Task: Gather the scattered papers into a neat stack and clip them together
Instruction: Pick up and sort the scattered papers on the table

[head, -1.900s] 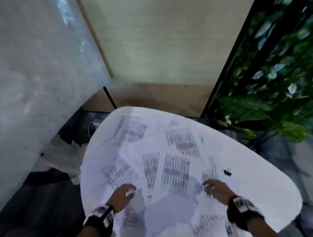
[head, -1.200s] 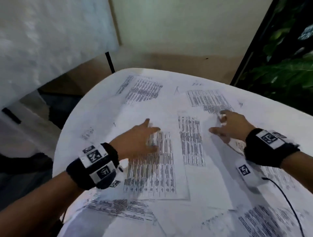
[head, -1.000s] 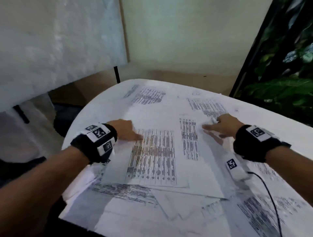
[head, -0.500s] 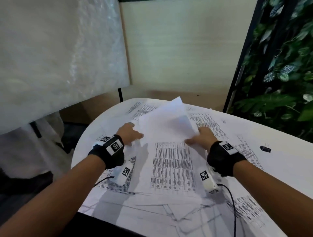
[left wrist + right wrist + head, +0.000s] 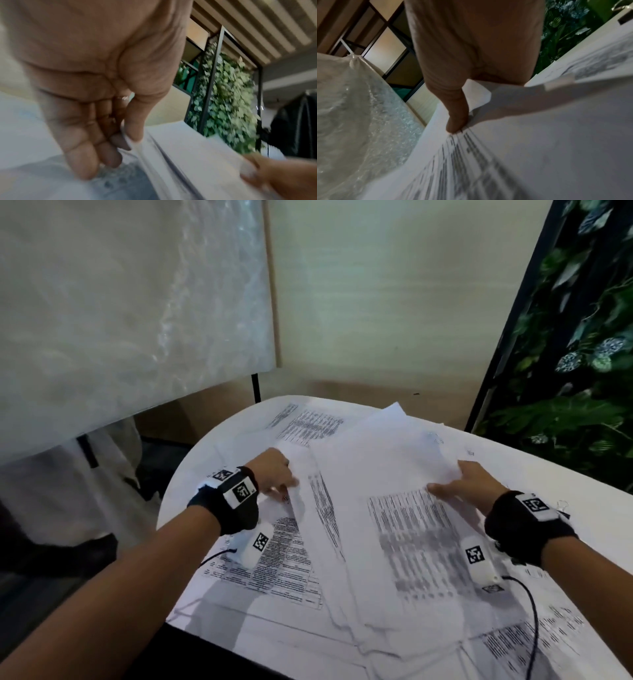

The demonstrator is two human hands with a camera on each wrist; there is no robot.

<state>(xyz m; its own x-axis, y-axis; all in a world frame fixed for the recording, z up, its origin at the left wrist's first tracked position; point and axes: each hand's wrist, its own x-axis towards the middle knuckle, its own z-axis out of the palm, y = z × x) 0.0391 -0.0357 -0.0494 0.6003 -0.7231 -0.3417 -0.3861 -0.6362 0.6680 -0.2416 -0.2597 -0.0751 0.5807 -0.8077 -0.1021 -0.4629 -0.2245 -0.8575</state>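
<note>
The left hand (image 5: 272,472) is pinching the left edge of the raised sheets (image 5: 376,460); in the left wrist view the thumb (image 5: 135,128) is pressing that paper edge against the curled fingers (image 5: 118,143). The right hand (image 5: 469,486) is gripping the right edge of the same sheets: the thumb is lying on top of the paper, and the other fingers are hidden beneath it. In the right wrist view the thumb (image 5: 456,121) is pressing down on the paper, while the rest of that hand is cut off or covered.

The raised sheets are tilting up off the white counter (image 5: 513,470), with their far corner lifted highest. The remaining papers (image 5: 281,563) are lying flat and overlapping across the counter, both under and around the two hands. The printed text on them is too blurred to read.

A black binder clip (image 5: 561,512) is lying on the counter just beyond the right wrist, largely hidden by the black wristband (image 5: 524,525). Both wrist views are showing motion blur. The number of sheets being held cannot be determined.
</note>
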